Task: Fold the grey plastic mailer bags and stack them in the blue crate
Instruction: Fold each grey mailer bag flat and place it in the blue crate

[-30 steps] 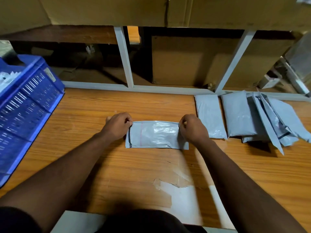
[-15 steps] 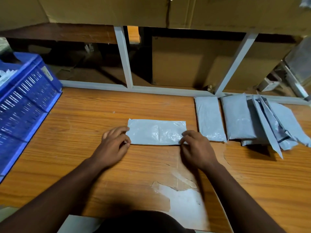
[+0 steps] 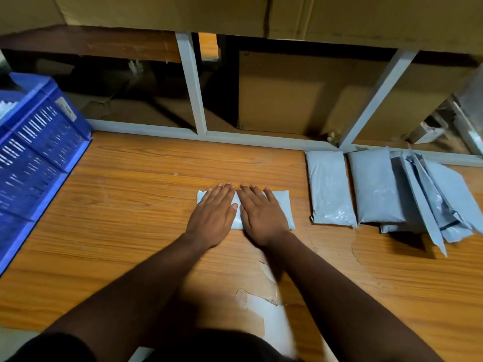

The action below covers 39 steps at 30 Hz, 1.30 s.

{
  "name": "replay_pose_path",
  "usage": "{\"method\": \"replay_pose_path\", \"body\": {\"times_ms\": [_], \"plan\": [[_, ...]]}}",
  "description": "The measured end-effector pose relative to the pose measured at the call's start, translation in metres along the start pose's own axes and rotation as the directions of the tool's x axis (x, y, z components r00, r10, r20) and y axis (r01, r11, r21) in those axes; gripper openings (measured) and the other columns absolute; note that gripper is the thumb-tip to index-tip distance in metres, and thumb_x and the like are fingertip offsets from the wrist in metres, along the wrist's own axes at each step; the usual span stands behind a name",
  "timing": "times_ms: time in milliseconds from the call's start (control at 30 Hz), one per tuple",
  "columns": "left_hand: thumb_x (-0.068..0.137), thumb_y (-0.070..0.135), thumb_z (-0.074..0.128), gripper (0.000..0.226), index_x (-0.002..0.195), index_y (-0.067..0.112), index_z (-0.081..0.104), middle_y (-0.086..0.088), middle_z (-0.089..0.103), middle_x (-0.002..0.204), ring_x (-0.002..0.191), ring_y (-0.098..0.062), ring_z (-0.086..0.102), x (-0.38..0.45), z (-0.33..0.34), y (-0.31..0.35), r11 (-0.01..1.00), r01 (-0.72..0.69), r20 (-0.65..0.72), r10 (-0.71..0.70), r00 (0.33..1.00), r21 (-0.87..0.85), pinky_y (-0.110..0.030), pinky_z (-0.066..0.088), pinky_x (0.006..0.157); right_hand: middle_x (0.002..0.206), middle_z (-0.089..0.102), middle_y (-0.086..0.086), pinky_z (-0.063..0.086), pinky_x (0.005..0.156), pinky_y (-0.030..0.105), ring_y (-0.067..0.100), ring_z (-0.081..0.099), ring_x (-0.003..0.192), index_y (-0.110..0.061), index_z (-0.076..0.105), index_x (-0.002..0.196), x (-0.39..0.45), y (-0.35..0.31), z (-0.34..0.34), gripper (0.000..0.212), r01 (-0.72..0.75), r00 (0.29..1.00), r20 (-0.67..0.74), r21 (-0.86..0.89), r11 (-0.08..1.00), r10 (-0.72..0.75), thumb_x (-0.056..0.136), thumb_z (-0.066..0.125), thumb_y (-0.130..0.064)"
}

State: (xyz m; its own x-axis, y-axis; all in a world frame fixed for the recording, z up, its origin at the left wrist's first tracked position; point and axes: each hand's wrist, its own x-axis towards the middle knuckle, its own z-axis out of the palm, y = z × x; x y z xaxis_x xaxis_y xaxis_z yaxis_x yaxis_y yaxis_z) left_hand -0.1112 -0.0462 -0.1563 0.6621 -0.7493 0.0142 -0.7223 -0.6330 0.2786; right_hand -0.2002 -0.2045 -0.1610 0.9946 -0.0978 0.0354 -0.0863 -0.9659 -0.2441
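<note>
In the middle of the frame we see both hands lying flat, palms down, on a folded grey mailer bag [image 3: 281, 205] that rests on the wooden desk [image 3: 130, 194]. The left hand [image 3: 213, 215] covers the bag's left part, its fingers straight and held close together, the fingertips reaching the bag's far edge. The right hand [image 3: 261, 218] covers the middle and right part in the same way, fingers straight and slightly spread. The two hands sit just beside each other, thumbs nearly touching, and neither curls round or pinches anything; they only press on the bag. A strip of the bag shows past the right hand, a corner shows past the left hand, and a sliver shows between the thumbs.

At the right of the frame, near the desk's far edge, we see more grey bags: one folded bag [image 3: 330, 189] lying alone, and just beside it a loose pile of bags [image 3: 407, 194] overlapping one another at angles.

At the left edge of the frame stands the blue crate [image 3: 39, 158], well apart from the hands; something pale shows inside it at its upper left, but we cannot tell what it is.

In the lower middle the desk's surface is peeled, with a pale patch [image 3: 257, 307] exposed. Beyond the desk runs a grey metal frame [image 3: 193, 84] with cardboard boxes [image 3: 285, 92] behind it.
</note>
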Motion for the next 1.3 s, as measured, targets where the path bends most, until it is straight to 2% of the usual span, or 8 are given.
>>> {"method": "replay_pose_path", "body": {"times_ms": [200, 467, 600, 667, 767, 900, 1133, 1300], "plan": [[0.106, 0.044, 0.028, 0.060, 0.155, 0.013, 0.045, -0.003, 0.039, 0.163, 0.155, -0.020, 0.027, 0.003, 0.015, -0.002, 1.000, 0.011, -0.107, -0.009, 0.994, 0.024, -0.039, 0.017, 0.128, 0.162, 0.042, 0.007, 0.019, 0.126, 0.053, 0.030, 0.033, 0.152, -0.012, 0.043, 0.156, 0.003, 0.001, 0.009, 0.054, -0.003, 0.999, -0.046, -0.035, 0.999, 0.001, 0.109, 0.030, -0.034], [0.103, 0.034, 0.045, 0.053, 0.148, 0.009, 0.054, -0.007, 0.049, 0.156, 0.149, -0.023, 0.040, 0.007, 0.031, -0.006, 0.999, -0.007, -0.264, 0.020, 0.964, 0.051, -0.040, 0.026, 0.125, 0.166, 0.035, 0.005, 0.016, 0.126, 0.052, 0.029, 0.028, 0.155, -0.013, 0.039, 0.158, 0.006, 0.001, 0.016, 0.055, -0.015, 0.999, -0.053, -0.064, 0.998, 0.012, 0.107, 0.036, -0.033], [0.103, 0.039, 0.041, 0.055, 0.150, 0.011, 0.052, -0.005, 0.046, 0.158, 0.150, -0.022, 0.038, 0.007, 0.027, -0.004, 0.998, 0.018, -0.206, -0.004, 0.979, 0.066, -0.037, 0.023, 0.126, 0.167, 0.034, 0.005, 0.017, 0.127, 0.051, 0.028, 0.026, 0.156, -0.014, 0.038, 0.159, 0.006, 0.000, 0.009, 0.055, -0.013, 0.999, -0.031, -0.038, 0.999, 0.011, 0.108, 0.033, -0.034], [0.104, 0.045, 0.037, 0.058, 0.151, 0.014, 0.050, -0.005, 0.044, 0.160, 0.151, -0.023, 0.035, 0.005, 0.022, -0.002, 0.997, 0.043, -0.170, -0.032, 0.985, 0.060, -0.041, 0.021, 0.127, 0.166, 0.036, 0.005, 0.019, 0.126, 0.050, 0.028, 0.027, 0.155, -0.016, 0.040, 0.158, 0.003, 0.002, 0.005, 0.054, -0.021, 0.999, -0.032, 0.004, 1.000, 0.021, 0.109, 0.031, -0.036], [0.102, 0.060, 0.035, 0.068, 0.154, 0.018, 0.046, -0.005, 0.036, 0.165, 0.156, -0.023, 0.025, -0.004, 0.017, -0.008, 0.987, 0.155, -0.159, -0.147, 0.976, 0.043, -0.044, 0.015, 0.128, 0.167, 0.032, 0.004, 0.017, 0.127, 0.048, 0.028, 0.023, 0.157, -0.017, 0.038, 0.159, -0.011, 0.012, 0.004, 0.057, -0.143, 0.987, -0.070, 0.050, 0.988, 0.146, 0.110, 0.031, -0.045], [0.097, 0.077, 0.027, 0.084, 0.160, 0.023, 0.035, 0.000, 0.024, 0.169, 0.158, -0.018, 0.013, -0.006, 0.015, -0.017, 0.988, 0.149, -0.092, -0.146, 0.985, 0.030, -0.041, 0.010, 0.129, 0.168, 0.030, 0.006, 0.012, 0.129, 0.045, 0.028, 0.021, 0.157, -0.013, 0.034, 0.160, -0.022, 0.021, 0.006, 0.058, -0.217, 0.969, -0.108, 0.055, 0.975, 0.222, 0.111, 0.028, -0.043], [0.094, 0.071, 0.048, 0.081, 0.153, 0.016, 0.048, -0.004, 0.035, 0.165, 0.155, -0.022, 0.026, 0.000, 0.027, -0.018, 0.992, 0.124, -0.247, -0.116, 0.962, 0.020, -0.045, 0.023, 0.126, 0.172, 0.019, 0.004, 0.013, 0.129, 0.048, 0.028, 0.012, 0.159, -0.015, 0.028, 0.163, -0.016, 0.018, 0.006, 0.062, -0.271, 0.961, -0.051, 0.009, 0.962, 0.271, 0.110, 0.023, -0.047], [0.094, 0.074, 0.042, 0.083, 0.156, 0.019, 0.043, -0.001, 0.030, 0.168, 0.157, -0.019, 0.021, -0.001, 0.019, -0.014, 0.988, 0.150, -0.181, -0.141, 0.973, 0.034, -0.039, 0.014, 0.129, 0.172, 0.019, 0.005, 0.014, 0.128, 0.049, 0.029, 0.011, 0.159, -0.015, 0.028, 0.163, -0.015, 0.016, 0.004, 0.063, -0.278, 0.960, -0.033, 0.002, 0.961, 0.277, 0.109, 0.022, -0.048]]}}
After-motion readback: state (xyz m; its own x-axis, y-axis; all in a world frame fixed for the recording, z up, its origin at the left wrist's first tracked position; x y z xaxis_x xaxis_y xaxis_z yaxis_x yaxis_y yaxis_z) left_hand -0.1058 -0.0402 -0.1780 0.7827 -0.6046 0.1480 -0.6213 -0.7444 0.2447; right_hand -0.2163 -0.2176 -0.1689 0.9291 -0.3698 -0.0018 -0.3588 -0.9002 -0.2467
